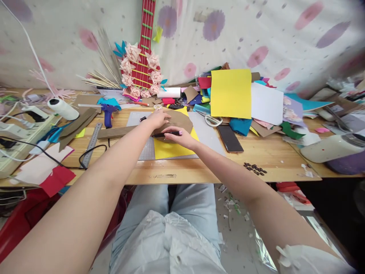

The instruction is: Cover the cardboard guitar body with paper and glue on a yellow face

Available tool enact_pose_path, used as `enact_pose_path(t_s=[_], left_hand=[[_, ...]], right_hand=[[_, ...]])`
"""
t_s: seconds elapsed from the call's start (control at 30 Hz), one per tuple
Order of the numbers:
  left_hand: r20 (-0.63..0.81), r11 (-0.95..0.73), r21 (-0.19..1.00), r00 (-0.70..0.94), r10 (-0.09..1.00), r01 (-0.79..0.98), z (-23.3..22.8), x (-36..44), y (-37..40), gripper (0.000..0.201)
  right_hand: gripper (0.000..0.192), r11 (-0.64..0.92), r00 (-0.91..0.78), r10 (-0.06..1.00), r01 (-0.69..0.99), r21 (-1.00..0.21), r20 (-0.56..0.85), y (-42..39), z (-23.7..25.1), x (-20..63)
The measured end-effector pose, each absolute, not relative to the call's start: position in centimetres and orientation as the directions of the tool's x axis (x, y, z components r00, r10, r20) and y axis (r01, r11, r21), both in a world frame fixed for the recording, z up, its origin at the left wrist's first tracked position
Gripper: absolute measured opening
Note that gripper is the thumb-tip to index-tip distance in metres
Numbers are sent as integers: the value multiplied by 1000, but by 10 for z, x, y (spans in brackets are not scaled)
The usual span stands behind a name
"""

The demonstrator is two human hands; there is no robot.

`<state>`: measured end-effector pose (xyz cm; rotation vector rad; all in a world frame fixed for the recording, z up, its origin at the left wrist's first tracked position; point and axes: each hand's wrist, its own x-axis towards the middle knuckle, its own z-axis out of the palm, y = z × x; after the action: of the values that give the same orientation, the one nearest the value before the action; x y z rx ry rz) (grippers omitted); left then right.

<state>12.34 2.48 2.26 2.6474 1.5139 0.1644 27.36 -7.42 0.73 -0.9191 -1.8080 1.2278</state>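
My right hand (184, 137) grips a black marker (172, 133), held low and nearly level over a brown cardboard piece (182, 121) with a curved edge. My left hand (158, 118) lies on the left part of that cardboard, fingers stretched out. Beneath the cardboard is a yellow sheet (168, 151), which rests on a grey cutting mat (209, 137). A small black cap (143, 118) lies left of my left hand. The marker's tip is hard to make out. A long cardboard strip (116, 132) reaches out to the left, partly behind my left forearm.
Scissors (212, 120) and a phone (230, 139) lie right of the mat. A blue glue gun (108, 114), a steel ruler (92, 142) and a power strip (17, 142) are at left. A red paper guitar (142, 72) stands behind. Dark beads (254, 168) lie near the front edge.
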Motion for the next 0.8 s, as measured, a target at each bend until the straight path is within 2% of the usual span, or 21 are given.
enact_pose_path(t_s=[0.1, 0.27, 0.43, 0.8], left_hand=[[44, -498, 106, 497, 867, 861, 19, 124, 27, 38], [47, -515, 94, 513, 857, 852, 16, 123, 25, 40], [22, -509, 91, 510, 860, 856, 19, 123, 20, 42], [26, -504, 85, 504, 863, 859, 21, 124, 15, 47]], right_hand=[[23, 449, -474, 835, 295, -844, 279, -75, 3, 264], [20, 573, -504, 799, 474, -668, 328, -74, -4, 261], [20, 627, -519, 774, 551, -550, 362, -75, -4, 259], [22, 662, -572, 749, 656, -363, 333, -82, -2, 254]])
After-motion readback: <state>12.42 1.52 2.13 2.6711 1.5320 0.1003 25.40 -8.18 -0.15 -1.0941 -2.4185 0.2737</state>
